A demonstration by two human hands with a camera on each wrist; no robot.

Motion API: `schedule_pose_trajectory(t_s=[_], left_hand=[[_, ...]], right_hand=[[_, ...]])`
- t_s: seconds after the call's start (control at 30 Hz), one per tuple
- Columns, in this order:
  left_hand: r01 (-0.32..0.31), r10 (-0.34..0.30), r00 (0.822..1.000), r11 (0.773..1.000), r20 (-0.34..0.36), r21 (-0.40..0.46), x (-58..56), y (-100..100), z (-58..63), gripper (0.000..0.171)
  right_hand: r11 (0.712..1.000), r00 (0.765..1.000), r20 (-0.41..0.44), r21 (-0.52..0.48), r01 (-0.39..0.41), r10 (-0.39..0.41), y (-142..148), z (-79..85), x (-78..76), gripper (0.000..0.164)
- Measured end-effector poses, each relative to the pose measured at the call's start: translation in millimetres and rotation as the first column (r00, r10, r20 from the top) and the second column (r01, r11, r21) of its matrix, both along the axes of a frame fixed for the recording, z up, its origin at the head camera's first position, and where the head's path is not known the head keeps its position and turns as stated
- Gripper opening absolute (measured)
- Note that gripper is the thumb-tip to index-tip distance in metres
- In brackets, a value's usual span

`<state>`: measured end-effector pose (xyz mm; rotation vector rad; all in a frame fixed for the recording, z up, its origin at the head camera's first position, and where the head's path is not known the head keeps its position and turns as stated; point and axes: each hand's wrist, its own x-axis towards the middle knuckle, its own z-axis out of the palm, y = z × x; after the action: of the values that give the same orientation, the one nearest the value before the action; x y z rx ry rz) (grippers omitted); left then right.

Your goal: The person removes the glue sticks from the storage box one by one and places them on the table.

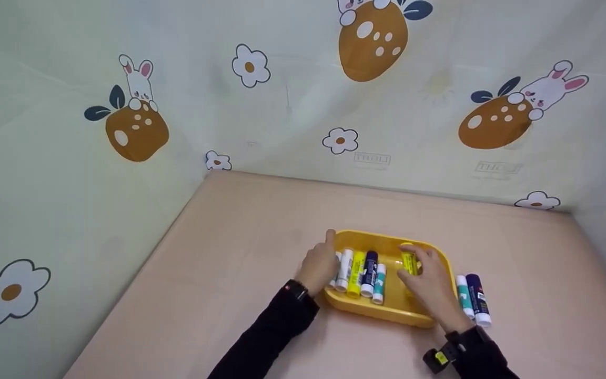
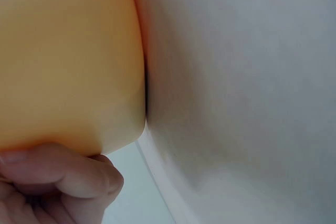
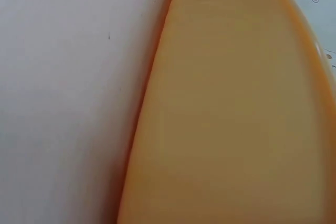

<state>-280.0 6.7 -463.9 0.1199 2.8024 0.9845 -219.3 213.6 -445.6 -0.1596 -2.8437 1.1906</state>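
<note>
In the head view, my left hand (image 1: 320, 266) grips the left side of a yellow plastic tray (image 1: 382, 313). The left wrist view shows fingers (image 2: 79, 177) bent against the tray's outer wall (image 2: 68, 66). My right hand (image 1: 432, 284) is over the tray's right part and pinches a yellow glue stick (image 1: 409, 260) between thumb and fingers. Inside, side by side on the left, lie a white glue stick (image 1: 344, 271), a yellow one, a navy one (image 1: 369, 272) and a smaller teal-and-white one (image 1: 380, 284). Another white one is partly hidden by my left hand.
Right of the tray, a teal-and-white glue stick (image 1: 464, 296) and a navy glue stick (image 1: 478, 299) lie side by side on the pinkish tabletop (image 1: 219, 247). Pale printed sheeting (image 1: 292, 105) with rabbits and flowers rises behind the table and along its sides.
</note>
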Motion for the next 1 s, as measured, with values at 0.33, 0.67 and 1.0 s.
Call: schedule_pose_trajectory(t_s=[0.33,0.67,1.0], left_hand=[[0.035,-0.037,0.998,0.998,-0.045,-0.049,0.8,-1,1.6,0.052],[0.023,-0.025,0.999,0.999,-0.035,-0.046,0.6,0,0.7,0.056],[0.024,-0.025,0.999,0.999,-0.03,-0.036,0.2,1,-0.2,0.055]], right_hand=[[0.999,0.996,-0.085,0.048,0.016,-0.012,27,18.0,13.5,0.048],[0.996,0.993,-0.112,0.085,0.033,-0.023,62,25.0,27.9,0.048],[0.988,0.996,-0.068,0.135,0.071,-0.062,93,16.7,36.7,0.049]])
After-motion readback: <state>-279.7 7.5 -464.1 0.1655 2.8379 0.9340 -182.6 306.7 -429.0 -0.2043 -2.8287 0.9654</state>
